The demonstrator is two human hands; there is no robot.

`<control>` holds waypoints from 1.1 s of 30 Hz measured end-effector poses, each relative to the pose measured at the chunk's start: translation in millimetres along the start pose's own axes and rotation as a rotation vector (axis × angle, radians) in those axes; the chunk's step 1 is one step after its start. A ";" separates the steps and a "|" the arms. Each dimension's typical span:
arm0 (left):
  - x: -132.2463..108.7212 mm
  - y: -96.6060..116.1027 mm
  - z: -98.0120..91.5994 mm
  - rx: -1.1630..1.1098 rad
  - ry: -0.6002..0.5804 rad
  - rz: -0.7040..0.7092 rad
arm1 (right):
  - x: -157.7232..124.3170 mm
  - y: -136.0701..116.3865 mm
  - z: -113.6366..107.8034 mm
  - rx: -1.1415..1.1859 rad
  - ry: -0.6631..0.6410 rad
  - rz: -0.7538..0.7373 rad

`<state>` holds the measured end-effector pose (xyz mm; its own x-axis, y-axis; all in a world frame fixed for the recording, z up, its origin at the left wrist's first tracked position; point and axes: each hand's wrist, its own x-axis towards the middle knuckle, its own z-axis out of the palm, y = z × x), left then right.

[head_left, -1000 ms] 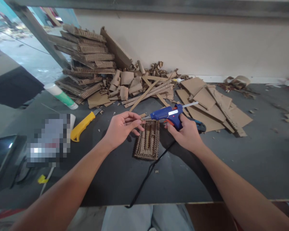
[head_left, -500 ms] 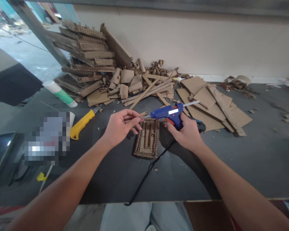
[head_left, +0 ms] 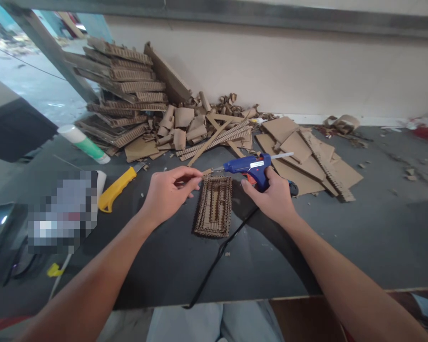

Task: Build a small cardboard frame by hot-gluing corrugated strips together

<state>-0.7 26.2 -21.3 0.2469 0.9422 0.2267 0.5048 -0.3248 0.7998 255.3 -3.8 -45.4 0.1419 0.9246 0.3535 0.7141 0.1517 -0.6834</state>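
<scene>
A blue hot glue gun (head_left: 248,166) with a pale glue stick in its back end is gripped in my right hand (head_left: 273,194), its nozzle pointing left. My left hand (head_left: 173,190) pinches a small cardboard strip (head_left: 207,171) between thumb and fingers. The nozzle tip is at the strip's right end; I cannot tell whether they touch. Just below them lies a rectangular piece built of layered corrugated cardboard strips (head_left: 213,223), flat on the dark table (head_left: 171,270). A black cord (head_left: 214,263) runs from under my right hand to the table's front edge.
A yellow-handled cutter (head_left: 117,190) and a white-green tube (head_left: 83,144) lie to the left. Stacked cardboard panels (head_left: 135,88) stand at the back left, beside rolled scraps (head_left: 183,123). Flat cardboard sheets (head_left: 306,152) lie at the back right. A metal bar (head_left: 214,21) crosses above.
The cardboard strip shows more clearly between my left fingers and the nozzle, and my left hand has shifted slightly left. My right hand still grips the glue gun. The view has tilted slightly.
</scene>
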 end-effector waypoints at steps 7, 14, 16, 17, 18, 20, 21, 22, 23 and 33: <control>-0.5 8.0 -6.5 0.215 -0.079 0.147 | 0.7 2.7 0.4 0.016 0.052 0.053; -2.4 7.1 -1.1 0.257 -0.296 0.233 | 2.3 4.5 0.0 0.039 0.084 0.075; -2.3 6.3 -0.3 0.267 -0.307 0.264 | 2.2 4.3 0.2 0.045 0.083 0.076; -2.2 6.0 -0.1 0.273 -0.310 0.277 | 2.1 4.3 0.3 0.046 0.083 0.078; -2.0 5.8 0.1 0.277 -0.317 0.283 | 2.1 4.3 0.5 0.046 0.083 0.080; -1.6 5.5 0.4 0.273 -0.343 0.287 | 2.2 4.6 0.7 0.042 0.085 0.089; -1.5 5.4 0.6 0.266 -0.359 0.289 | 2.3 4.7 0.8 0.039 0.085 0.092; -1.4 5.4 0.8 0.262 -0.371 0.292 | 2.4 4.8 0.8 0.038 0.086 0.094; -1.5 5.3 1.0 0.263 -0.376 0.297 | 2.5 4.7 0.6 0.038 0.085 0.094; -3.7 4.0 1.7 0.346 -0.367 0.348 | 2.1 3.4 -0.3 0.038 0.085 0.080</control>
<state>1.8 21.2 -19.9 0.6830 0.7061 0.1868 0.5678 -0.6742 0.4724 258.2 -1.5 -46.8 0.2564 0.9017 0.3482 0.6718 0.0928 -0.7349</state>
